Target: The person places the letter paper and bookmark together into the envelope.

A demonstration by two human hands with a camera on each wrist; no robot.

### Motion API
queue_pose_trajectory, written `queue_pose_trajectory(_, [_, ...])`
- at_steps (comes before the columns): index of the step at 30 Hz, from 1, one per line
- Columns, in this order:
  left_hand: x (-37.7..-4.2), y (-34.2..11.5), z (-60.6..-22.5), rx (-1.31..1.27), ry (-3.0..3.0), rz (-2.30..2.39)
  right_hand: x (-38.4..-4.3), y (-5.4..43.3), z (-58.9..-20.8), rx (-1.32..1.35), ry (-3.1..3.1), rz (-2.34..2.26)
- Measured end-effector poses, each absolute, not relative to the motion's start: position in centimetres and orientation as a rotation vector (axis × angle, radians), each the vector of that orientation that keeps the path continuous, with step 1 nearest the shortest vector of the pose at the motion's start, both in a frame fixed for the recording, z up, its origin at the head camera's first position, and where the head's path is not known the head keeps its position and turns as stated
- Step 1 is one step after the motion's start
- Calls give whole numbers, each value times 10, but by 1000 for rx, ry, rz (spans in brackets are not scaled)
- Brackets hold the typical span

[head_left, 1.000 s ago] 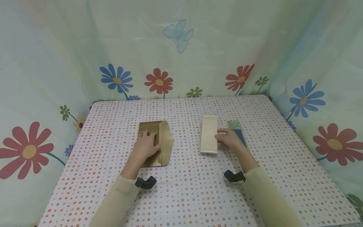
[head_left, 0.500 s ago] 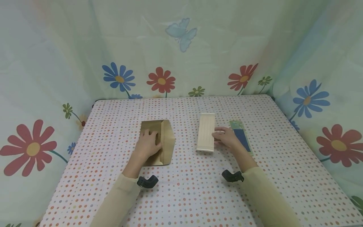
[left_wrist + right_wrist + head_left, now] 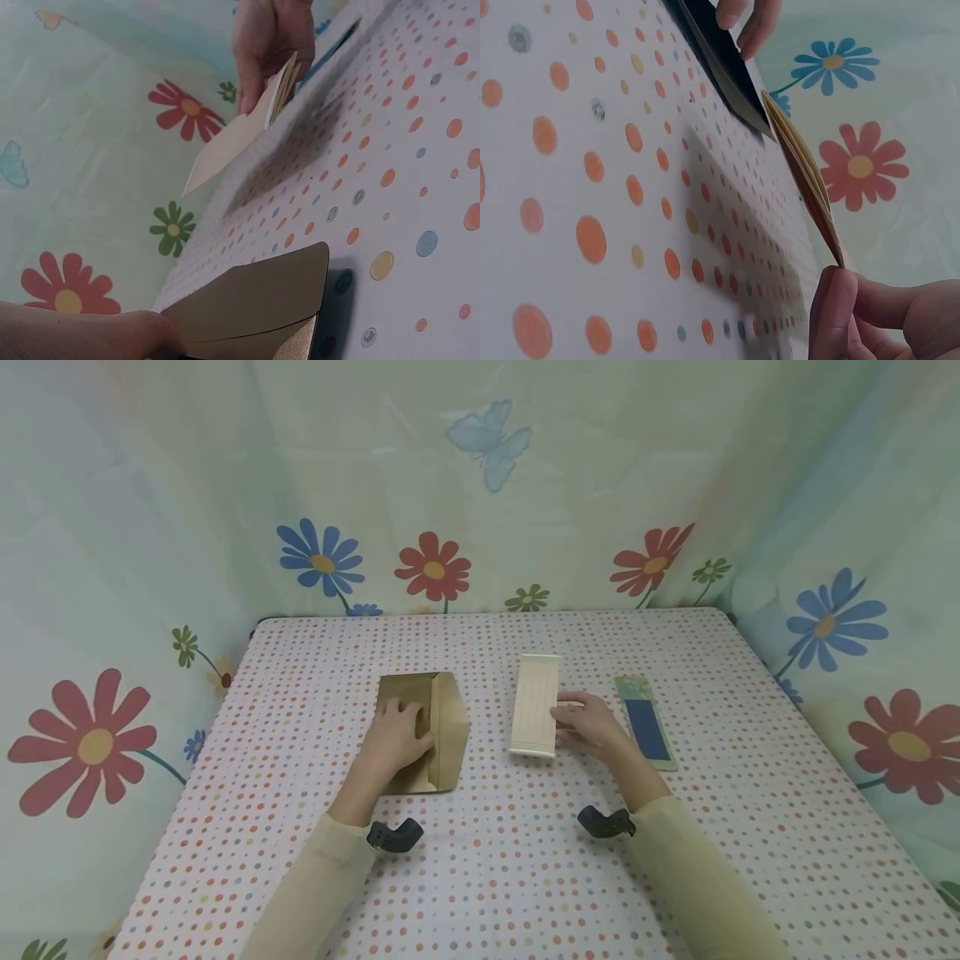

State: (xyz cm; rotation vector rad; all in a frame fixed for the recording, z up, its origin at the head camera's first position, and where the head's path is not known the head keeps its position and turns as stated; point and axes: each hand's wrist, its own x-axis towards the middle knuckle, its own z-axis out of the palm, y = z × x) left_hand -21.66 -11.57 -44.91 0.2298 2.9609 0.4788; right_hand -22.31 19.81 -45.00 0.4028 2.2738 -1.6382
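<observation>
A gold envelope [image 3: 452, 735] lies on the table with its flap folded out to the right. Over its pocket, my left hand [image 3: 395, 739] bends its fingers and holds the front panel near the mouth, which stands parted. To the right, my right hand [image 3: 590, 722] pinches a cream sheet of folded paper [image 3: 536, 706] by its right edge, thumb on top. Several layers show along the paper's edge in the right wrist view, where it is raised and tilted above its shadow. The left wrist view shows the paper's near end pointing toward the envelope flap [image 3: 259, 292].
A flat green and blue packet [image 3: 648, 727] lies on the table to the right of my right hand. The dotted tablecloth [image 3: 495, 877] covers the table, and a flowered curtain [image 3: 375, 460] hangs behind it and along both sides.
My right hand has carried the folded paper left toward the envelope, away from the packet, which now shows in full. The left hand stays on the envelope. The head view has shifted slightly.
</observation>
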Motion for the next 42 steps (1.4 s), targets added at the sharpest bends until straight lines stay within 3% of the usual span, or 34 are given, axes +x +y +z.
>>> queue_pose_trajectory(42, [-219,-118,-444,231,2934,503,-239,145,-449,371,2232,-1672])
